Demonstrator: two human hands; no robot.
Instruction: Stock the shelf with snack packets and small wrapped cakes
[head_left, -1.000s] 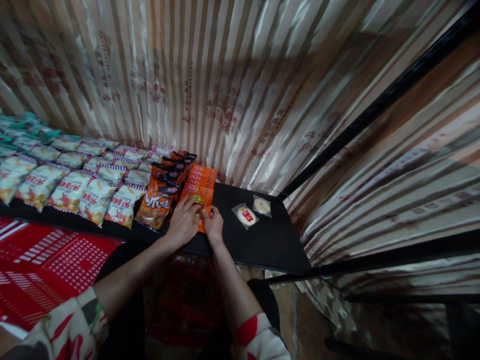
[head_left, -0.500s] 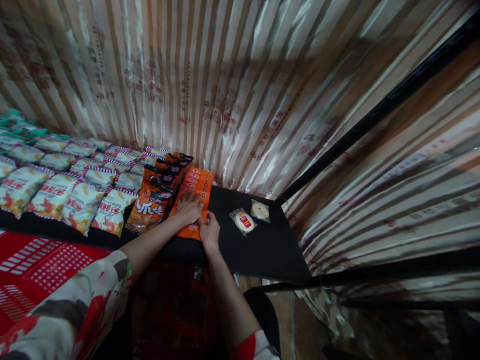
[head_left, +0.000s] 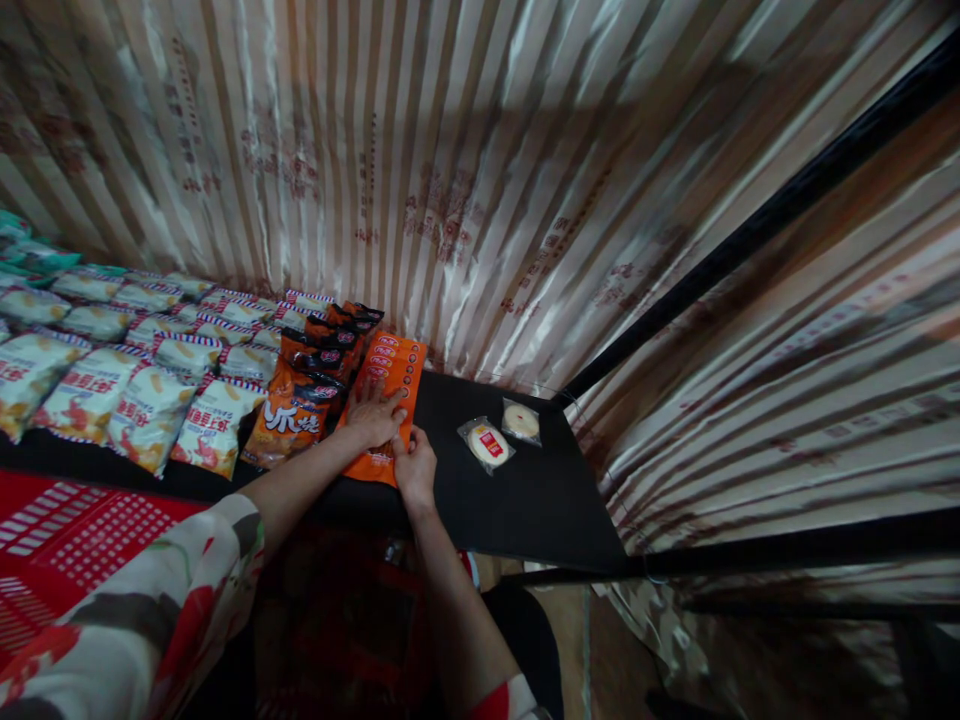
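A row of flat orange snack packets point(head_left: 386, 465) lies overlapped, with the top edges stepping back toward the curtain. My left hand point(head_left: 373, 417) rests flat on the front packet, fingers spread. At that packet's right edge, my right hand point(head_left: 416, 468) has its fingers curled in and pinches the edge. Left of these stand orange and black snack bags point(head_left: 291, 415), leaning in a column. Two round white cakes in clear wrappers, one with a red label point(head_left: 487, 443) and one plainer point(head_left: 520, 421), lie to the right of my hands.
White snack bags point(head_left: 217, 425) fill the left of the black tabletop point(head_left: 517, 510), with green bags point(head_left: 30, 255) farther off. A red plastic basket point(head_left: 75, 530) is below at the left. A striped curtain point(head_left: 450, 150) hangs behind; a black bar point(head_left: 750, 220) slants at the right.
My left hand has gone from fingering the front packet to lying spread farther up on it. My right hand stays at the packet's edge, slightly lower. The view has shifted a little to the right.
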